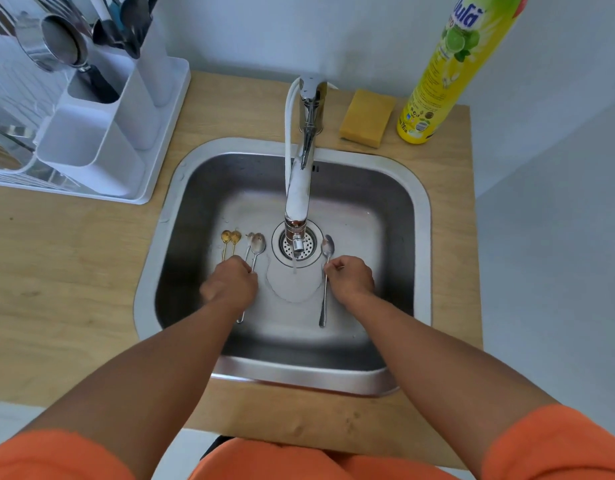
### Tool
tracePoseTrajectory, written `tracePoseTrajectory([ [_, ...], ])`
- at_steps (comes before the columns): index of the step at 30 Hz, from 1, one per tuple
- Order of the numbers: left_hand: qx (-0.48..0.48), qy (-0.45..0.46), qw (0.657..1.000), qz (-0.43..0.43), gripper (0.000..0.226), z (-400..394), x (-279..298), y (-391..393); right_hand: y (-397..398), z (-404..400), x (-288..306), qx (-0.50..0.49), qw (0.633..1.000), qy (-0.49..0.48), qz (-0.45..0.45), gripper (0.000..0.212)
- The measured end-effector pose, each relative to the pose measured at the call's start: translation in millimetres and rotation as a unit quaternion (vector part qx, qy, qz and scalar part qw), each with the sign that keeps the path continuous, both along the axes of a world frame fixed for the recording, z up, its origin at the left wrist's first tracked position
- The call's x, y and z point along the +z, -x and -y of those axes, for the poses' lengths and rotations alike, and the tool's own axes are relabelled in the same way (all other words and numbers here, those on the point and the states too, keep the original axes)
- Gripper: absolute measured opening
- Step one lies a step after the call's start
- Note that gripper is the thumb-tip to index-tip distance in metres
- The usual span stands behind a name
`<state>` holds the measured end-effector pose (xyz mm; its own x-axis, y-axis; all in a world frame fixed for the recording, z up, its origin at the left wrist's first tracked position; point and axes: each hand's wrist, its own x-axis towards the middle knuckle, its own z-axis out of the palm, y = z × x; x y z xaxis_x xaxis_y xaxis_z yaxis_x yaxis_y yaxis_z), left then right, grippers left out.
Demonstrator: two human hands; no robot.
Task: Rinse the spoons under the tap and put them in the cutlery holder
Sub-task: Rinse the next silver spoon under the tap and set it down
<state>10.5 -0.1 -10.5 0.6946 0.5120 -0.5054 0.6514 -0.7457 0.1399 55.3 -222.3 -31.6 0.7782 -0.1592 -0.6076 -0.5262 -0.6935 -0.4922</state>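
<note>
The spoons lie on the floor of the sink [417,216], bowls pointing toward the back wall. On the left there are two small gold spoons [230,237] side by side, and just right of them two silver spoons [257,242], their bowls overlapping. One more silver spoon [327,249] lies alone on the other side of the drain [311,242].

My left hand [231,282] is curled down over the handles of the left group — the fingers are bent and closed on the stems of the silver pair, though my knuckles hide exactly how many stems they catch. The end of one handle sticks out below my wrist. My right hand [351,275] is also curled, with thumb and forefinger pinching the stem of the lone spoon just below its bowl; the rest of that handle runs down past my wrist and lies on the steel.

Between my hands a thin stream of water falls from the tap [299,199] and spreads in a shallow puddle in front of the drain.

The cutlery holder [102,133] — white, with several compartments — stands on the wooden counter [74,271] at the back left, well apart from the spoons, with utensils already standing in its rear compartments. Behind the sink on the right are a yellow sponge [366,117] and a tall yellow bottle of dish soap [441,74].
</note>
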Motion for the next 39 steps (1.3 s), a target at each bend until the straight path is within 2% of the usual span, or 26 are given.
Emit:
tracePoseTrajectory([
  [5,0.000,-0.005,1.000,-0.016,0.031,2,-7,4,7,-3,6,0.054,0.995,0.084,0.014,0.016],
  [8,0.002,0.013,0.999,-0.039,0.029,4,-5,1,9,-2,8,0.062,0.993,0.100,0.013,0.018],
  [11,-0.010,0.023,0.997,-0.070,0.019,7,1,-5,11,-1,11,0.045,0.995,0.084,0.013,0.019],
  [15,-0.030,0.045,0.993,-0.103,0.024,15,9,-7,12,0,17,0.017,0.998,0.049,0.032,0.016],
  [18,0.022,0.137,0.986,-0.091,0.025,23,13,-6,11,-4,21,0.020,0.998,-0.039,0.034,0.016],
  [21,0.119,0.290,0.947,-0.075,0.025,35,24,-3,10,-11,27,0.034,0.988,-0.152,-0.020,0.017],
  [25,0.143,0.405,0.900,-0.074,0.025,48,41,4,9,-17,40,-0.029,0.952,-0.270,-0.142,0.018],
  [33,0.172,0.509,0.842,-0.055,0.024,52,41,23,13,-8,49,-0.047,0.944,-0.274,-0.177,0.011],
  [35,0.157,0.503,0.848,-0.057,0.028,50,40,25,13,-7,50,-0.046,0.945,-0.270,-0.176,0.008],
  [39,0.138,0.439,0.887,-0.030,0.030,47,41,19,14,-6,56,-0.020,0.952,-0.254,-0.170,0.006],
])
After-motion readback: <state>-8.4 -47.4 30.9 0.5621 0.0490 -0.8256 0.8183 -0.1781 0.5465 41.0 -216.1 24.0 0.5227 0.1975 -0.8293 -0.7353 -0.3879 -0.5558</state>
